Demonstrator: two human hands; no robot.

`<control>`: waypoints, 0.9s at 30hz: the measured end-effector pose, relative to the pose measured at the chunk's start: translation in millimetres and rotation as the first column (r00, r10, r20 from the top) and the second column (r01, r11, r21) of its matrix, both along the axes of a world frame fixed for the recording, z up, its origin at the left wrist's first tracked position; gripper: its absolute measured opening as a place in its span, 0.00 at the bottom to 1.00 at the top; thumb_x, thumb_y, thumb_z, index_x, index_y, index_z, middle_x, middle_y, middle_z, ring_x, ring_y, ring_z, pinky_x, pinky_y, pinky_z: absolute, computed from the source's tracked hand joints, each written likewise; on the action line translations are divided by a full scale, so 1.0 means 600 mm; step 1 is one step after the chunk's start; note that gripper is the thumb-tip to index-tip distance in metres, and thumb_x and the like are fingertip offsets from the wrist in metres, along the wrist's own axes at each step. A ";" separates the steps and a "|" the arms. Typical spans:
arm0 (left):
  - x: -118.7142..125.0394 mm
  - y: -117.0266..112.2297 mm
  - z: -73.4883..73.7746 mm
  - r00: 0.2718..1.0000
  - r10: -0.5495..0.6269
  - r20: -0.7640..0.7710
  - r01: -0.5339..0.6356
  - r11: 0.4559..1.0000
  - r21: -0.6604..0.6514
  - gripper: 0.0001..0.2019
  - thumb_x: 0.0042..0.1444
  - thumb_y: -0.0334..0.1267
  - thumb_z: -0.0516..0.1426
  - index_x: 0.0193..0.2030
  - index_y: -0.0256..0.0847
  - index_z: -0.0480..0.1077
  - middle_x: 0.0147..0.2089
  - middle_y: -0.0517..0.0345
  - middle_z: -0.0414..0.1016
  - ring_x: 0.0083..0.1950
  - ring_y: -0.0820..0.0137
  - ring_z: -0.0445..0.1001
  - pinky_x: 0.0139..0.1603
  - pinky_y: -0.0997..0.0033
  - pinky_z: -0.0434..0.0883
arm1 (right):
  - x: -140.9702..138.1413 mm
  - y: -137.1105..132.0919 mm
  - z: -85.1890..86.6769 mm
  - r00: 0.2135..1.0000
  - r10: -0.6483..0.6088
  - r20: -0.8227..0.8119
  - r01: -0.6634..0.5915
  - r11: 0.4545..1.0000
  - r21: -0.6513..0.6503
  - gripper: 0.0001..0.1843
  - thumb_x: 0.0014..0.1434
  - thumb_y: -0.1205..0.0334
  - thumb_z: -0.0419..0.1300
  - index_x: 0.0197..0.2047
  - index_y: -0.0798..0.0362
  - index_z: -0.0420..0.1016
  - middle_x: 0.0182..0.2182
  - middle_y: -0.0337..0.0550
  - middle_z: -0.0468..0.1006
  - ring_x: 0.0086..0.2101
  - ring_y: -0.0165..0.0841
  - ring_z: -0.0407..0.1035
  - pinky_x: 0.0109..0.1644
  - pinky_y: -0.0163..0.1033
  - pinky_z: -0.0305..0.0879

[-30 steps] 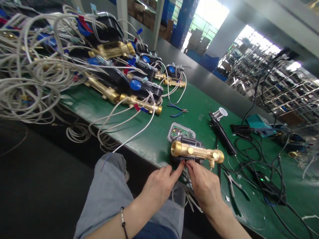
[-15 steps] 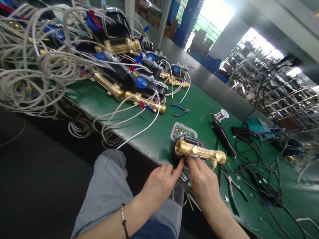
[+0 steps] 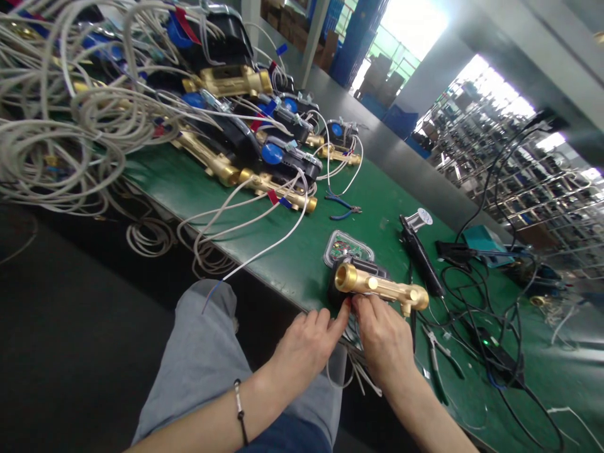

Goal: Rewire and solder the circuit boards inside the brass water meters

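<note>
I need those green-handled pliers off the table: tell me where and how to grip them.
Grip the green-handled pliers by both handles, probably best from above on the near side: they appear to lie flat, handles spread toward the table's near edge, nose pointing away.

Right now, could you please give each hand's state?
Left hand: index finger extended at black housing; grip unclear.
Right hand: fingers bunched there; grip hidden.

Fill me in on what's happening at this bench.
A person works with both hands at a brass fitting mounted on a black housing. The left hand reaches an index finger to its near side; the right hand's fingers are bunched close by, but whatever they hold is hidden. A clear case showing a green circuit board sits just behind. Green-handled pliers lie to the right.
</note>
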State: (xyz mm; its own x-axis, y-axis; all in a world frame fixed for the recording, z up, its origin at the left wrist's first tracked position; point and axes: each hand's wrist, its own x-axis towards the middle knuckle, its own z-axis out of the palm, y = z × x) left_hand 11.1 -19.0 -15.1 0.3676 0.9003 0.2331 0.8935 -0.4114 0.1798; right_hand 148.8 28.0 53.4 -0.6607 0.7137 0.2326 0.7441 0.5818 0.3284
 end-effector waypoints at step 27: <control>0.008 0.003 -0.018 0.978 0.099 -0.185 -0.060 0.977 0.206 0.34 0.49 0.19 0.49 0.66 0.34 0.52 0.31 0.60 0.63 0.29 0.71 0.67 0.28 0.71 0.69 | 0.216 0.247 0.012 0.638 -0.624 -0.451 0.586 0.773 -0.241 0.20 0.61 0.54 0.56 0.53 0.55 0.66 0.49 0.47 0.69 0.45 0.35 0.68 0.48 0.47 0.68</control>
